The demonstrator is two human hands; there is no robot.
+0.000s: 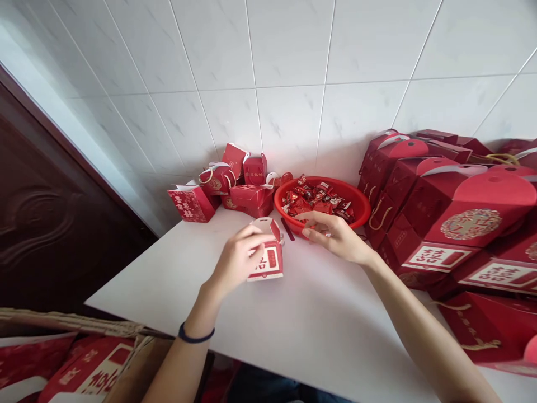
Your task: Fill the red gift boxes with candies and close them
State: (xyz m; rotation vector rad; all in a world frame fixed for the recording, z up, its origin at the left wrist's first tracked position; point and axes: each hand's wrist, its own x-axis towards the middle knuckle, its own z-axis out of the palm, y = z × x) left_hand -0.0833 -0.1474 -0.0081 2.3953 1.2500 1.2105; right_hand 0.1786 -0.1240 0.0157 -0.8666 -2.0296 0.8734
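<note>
On the white surface (327, 330), straight ahead of the person, stood a small red-and-white box (274, 263), with the left hand (237, 260) draped over its left side! Whether that grip was pinching the box, I could not tell. Over at the right hand (335, 235), the grip hung loosely curved and spread, at the near rim of a red bowl (363, 209) heaped with wrapped sweets (319, 193)! Between bowl and box lay a dark red strip (287, 229), tight quarters there. Behind, a cluster of small red boxes (251, 198) crowded the tiled wall (289, 123); to the right, a great stack of red boxes (474, 190) rose beside the bowl, hemming it in, and at lower left a carton (142, 358) of red packages (81, 366) sat near the surface's edge
</note>
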